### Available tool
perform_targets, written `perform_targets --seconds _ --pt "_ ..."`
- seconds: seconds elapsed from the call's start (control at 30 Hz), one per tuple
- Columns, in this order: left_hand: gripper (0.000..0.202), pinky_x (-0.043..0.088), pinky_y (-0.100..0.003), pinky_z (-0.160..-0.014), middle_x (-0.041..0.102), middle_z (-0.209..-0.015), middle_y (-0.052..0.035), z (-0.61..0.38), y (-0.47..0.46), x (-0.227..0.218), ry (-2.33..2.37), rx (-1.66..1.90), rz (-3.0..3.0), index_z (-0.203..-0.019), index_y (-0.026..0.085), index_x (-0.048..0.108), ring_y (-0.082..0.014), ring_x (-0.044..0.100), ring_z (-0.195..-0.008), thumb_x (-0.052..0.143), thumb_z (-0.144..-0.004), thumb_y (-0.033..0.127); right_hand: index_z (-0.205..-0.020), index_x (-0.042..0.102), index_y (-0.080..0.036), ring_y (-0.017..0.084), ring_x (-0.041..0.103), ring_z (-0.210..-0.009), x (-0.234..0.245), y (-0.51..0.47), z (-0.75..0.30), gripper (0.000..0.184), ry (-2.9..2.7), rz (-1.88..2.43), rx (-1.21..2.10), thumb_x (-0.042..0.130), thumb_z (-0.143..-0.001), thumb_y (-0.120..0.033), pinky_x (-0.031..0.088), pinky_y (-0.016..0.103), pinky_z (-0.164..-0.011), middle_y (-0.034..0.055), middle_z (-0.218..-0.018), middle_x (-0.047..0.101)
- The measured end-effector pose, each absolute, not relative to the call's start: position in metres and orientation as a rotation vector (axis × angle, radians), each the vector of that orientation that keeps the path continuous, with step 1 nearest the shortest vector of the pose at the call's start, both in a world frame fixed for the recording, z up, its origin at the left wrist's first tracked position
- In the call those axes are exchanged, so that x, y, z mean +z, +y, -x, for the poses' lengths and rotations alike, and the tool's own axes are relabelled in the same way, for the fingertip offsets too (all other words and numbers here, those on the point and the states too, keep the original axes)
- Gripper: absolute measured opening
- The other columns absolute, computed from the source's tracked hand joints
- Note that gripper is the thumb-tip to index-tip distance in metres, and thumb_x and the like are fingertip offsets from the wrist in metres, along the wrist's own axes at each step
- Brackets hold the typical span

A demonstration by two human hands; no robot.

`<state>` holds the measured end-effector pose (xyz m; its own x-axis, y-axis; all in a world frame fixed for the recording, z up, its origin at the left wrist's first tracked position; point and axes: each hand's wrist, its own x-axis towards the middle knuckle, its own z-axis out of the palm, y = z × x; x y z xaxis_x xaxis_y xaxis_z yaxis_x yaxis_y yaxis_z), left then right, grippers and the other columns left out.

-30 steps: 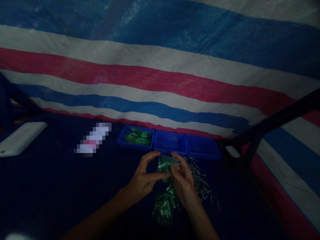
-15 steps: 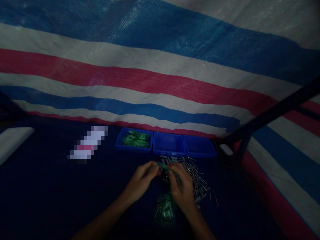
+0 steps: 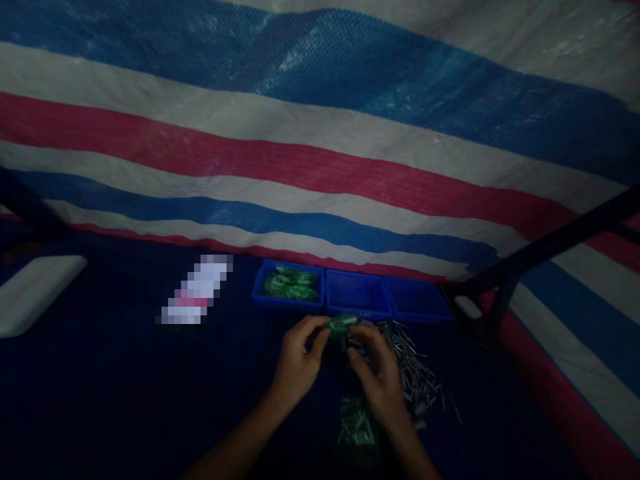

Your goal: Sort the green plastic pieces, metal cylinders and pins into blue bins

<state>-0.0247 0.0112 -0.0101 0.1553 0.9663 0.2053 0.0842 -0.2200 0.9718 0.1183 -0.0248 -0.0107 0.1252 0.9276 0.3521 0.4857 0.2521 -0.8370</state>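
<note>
A small green plastic packet is held up in front of the blue trays. My left hand pinches its left end between thumb and fingers. At the other end, the fingertips of my right hand are against or close to the packet, with the thumb apart below; the exact contact is hard to make out. Beneath and beside my right hand spreads a loose pile of thin metal pins and short grey pieces. Nearer to me, a clear green bag with small parts in it lies on the dark blue surface.
A blue tray at the back holds several green packets. Two more blue trays adjoin it on the right. A white block-like object lies far left, beside a blurred-out sheet. Striped tarpaulin and dark frame bars enclose the space.
My right thumb has moved away from the packet, which both hands gripped before. More of the green packet now shows between my hands. The whole view has shifted slightly.
</note>
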Motion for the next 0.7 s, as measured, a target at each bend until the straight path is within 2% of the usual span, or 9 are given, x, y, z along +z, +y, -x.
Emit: perform_targets --seconds 0.07,0.13,0.3,0.4,0.53,0.63,0.7 --pt "0.018 0.045 -0.028 -0.076 0.064 -0.087 -0.0032 0.025 0.009 -0.008 1.023 1.231 -1.577 -0.090 0.019 0.064 -0.0163 0.059 -0.084 0.048 -0.085 0.022 -0.109 0.044 -0.024 0.016 0.059 -0.083 -0.014 -0.025 -0.115 0.029 -1.330 1.384 0.638 0.052 -0.082 -0.027 0.050 0.031 -0.072 0.0040 -0.091 0.058" --pt "0.020 0.046 -0.029 -0.077 0.064 -0.087 -0.0036 0.025 0.008 -0.007 0.994 1.245 -1.623 -0.088 0.020 0.065 -0.0162 0.059 -0.085 0.046 -0.085 0.021 -0.114 0.041 -0.024 0.016 0.060 -0.079 -0.016 -0.026 -0.113 0.034 -1.289 1.411 0.631 0.052 -0.082 -0.027 0.050 0.028 -0.066 0.0036 -0.089 0.059" --pt "0.020 0.045 -0.031 -0.082 0.065 -0.095 -0.0044 0.025 0.009 -0.011 1.076 1.218 -1.615 -0.099 0.020 0.061 -0.0172 0.058 -0.091 0.046 -0.085 0.023 -0.091 0.058 -0.023 0.016 0.059 -0.081 -0.001 -0.023 -0.121 0.011 -1.659 1.417 0.383 0.052 -0.082 -0.023 0.048 0.028 -0.070 0.0035 -0.088 0.061" --pt "0.024 0.045 -0.034 -0.083 0.063 -0.097 -0.0053 0.023 0.010 -0.016 1.166 1.153 -1.627 -0.107 0.018 0.054 -0.0177 0.057 -0.092 0.047 -0.085 0.023 -0.094 0.058 -0.022 0.016 0.058 -0.078 0.018 -0.011 -0.122 0.014 -1.742 1.383 0.182 0.051 -0.083 -0.021 0.047 0.029 -0.069 0.0036 -0.085 0.060" --pt "0.019 0.040 -0.043 -0.083 0.062 -0.095 -0.0074 0.018 0.000 -0.013 1.205 0.969 -1.995 -0.099 0.017 0.056 -0.0222 0.054 -0.092 0.046 -0.084 0.022 -0.098 0.056 -0.020 0.016 0.056 -0.076 0.034 0.017 -0.111 0.016 -1.890 1.306 0.064 0.049 -0.083 -0.020 0.047 0.029 -0.069 0.0040 -0.082 0.059" --pt "0.018 0.034 -0.048 -0.088 0.062 -0.098 -0.0061 0.014 -0.016 -0.007 1.043 0.832 -2.259 -0.095 0.020 0.058 -0.0241 0.051 -0.097 0.052 -0.081 0.029 -0.096 0.058 -0.019 0.016 0.055 -0.081 0.038 0.039 -0.099 0.016 -2.071 1.232 0.026 0.045 -0.085 -0.018 0.046 0.030 -0.074 0.0051 -0.085 0.059" --pt "0.026 0.030 -0.050 -0.093 0.061 -0.103 -0.0056 0.011 -0.027 -0.008 0.898 0.771 -2.329 -0.099 0.022 0.057 -0.0246 0.048 -0.103 0.054 -0.079 0.039 -0.096 0.059 -0.019 0.017 0.054 -0.081 0.039 0.051 -0.094 0.019 -2.189 1.206 -0.055 0.043 -0.086 -0.017 0.045 0.031 -0.075 0.0060 -0.086 0.059"
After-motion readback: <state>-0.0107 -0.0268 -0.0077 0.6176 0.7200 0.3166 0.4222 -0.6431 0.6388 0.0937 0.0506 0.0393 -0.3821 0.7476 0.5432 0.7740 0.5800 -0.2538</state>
